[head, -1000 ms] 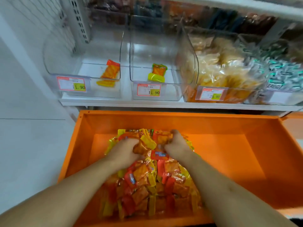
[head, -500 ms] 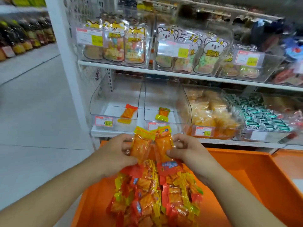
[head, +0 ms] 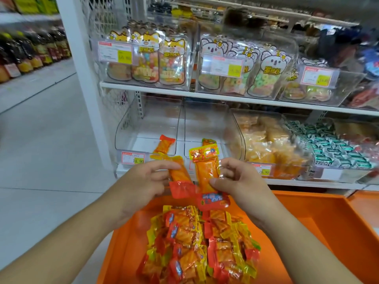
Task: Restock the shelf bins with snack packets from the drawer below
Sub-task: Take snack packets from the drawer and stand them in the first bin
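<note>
Fingers (head: 220, 182) pinch packet (head: 206, 173) above drawer (head: 328, 226).

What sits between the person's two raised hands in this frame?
In the head view, two orange snack packets: the left hand pinches the red-ended packet, the right hand the yellow-topped packet.

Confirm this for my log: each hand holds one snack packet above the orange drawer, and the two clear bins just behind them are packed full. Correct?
Not quite. The head view shows the left clear bin and the middle clear bin nearly empty, with a packet or two in each. The rest holds: the left hand and right hand each pinch a snack packet above the orange drawer.
</note>
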Tool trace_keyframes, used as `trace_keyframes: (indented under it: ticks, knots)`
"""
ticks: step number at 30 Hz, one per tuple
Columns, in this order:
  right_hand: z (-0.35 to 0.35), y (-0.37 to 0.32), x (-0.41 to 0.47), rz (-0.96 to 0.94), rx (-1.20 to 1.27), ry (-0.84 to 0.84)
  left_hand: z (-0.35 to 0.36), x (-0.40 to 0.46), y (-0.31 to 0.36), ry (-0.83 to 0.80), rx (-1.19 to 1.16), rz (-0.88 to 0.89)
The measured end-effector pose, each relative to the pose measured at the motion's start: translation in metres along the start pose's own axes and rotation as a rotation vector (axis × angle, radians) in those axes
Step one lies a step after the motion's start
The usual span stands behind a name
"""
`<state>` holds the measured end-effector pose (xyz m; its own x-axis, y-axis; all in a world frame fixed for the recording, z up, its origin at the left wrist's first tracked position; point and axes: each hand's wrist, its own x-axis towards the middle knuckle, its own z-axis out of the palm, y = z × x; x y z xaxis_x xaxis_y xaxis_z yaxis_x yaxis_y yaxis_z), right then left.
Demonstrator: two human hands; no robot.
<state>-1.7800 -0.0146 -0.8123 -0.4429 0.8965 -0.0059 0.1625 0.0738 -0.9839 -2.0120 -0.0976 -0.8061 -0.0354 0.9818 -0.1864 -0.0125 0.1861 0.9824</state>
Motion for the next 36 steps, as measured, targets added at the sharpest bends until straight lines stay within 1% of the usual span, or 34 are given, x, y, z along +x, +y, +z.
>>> trace_keyframes:
  ticks: [2, 5, 10, 12, 14, 17, 19, 22, 23, 26, 28, 31, 36]
  knots:
    - [0.001, 0.004, 0.003, 0.002, 0.026, 0.002, -0.004, 0.004, -0.006, 0.047, 0.167, 0.067]
    - [0.003, 0.006, 0.008, 0.021, 0.077, -0.020, -0.005, 0.007, -0.012, 0.210, 0.406, 0.101]
    - [0.005, 0.001, 0.009, 0.042, 0.194, -0.041, -0.006, 0.013, -0.016, 0.398, 0.496, 0.124]
    - [0.003, -0.004, 0.007, 0.078, 0.239, -0.047, -0.005, 0.014, -0.017, 0.400, 0.419, 0.084]
    - [0.002, -0.003, 0.005, 0.102, 0.225, -0.055, -0.004, 0.014, -0.016, 0.344, 0.299, 0.025]
    - [-0.002, 0.005, 0.005, 0.125, 0.126, -0.061, 0.000, 0.012, -0.013, 0.297, 0.031, -0.079]
    - [-0.007, 0.006, 0.005, 0.107, 0.020, -0.102, 0.002, 0.011, -0.011, 0.295, -0.054, -0.113]
    - [-0.011, -0.004, 0.001, 0.010, -0.116, -0.247, 0.004, 0.008, -0.008, 0.267, -0.069, -0.105]
    - [-0.012, -0.007, -0.001, -0.008, -0.135, -0.263, 0.004, 0.007, -0.009, 0.265, -0.072, -0.108]
    - [-0.015, -0.008, -0.001, 0.015, -0.153, -0.182, 0.004, 0.006, -0.011, 0.256, -0.096, -0.128]
    - [-0.015, -0.007, 0.000, 0.035, -0.111, -0.135, 0.003, 0.006, -0.013, 0.250, -0.092, -0.129]
    - [-0.015, -0.004, 0.001, 0.028, -0.009, -0.099, 0.002, 0.007, -0.014, 0.235, -0.089, -0.119]
    - [-0.015, -0.002, 0.003, 0.016, -0.040, -0.086, 0.003, 0.009, -0.014, 0.187, -0.089, -0.115]
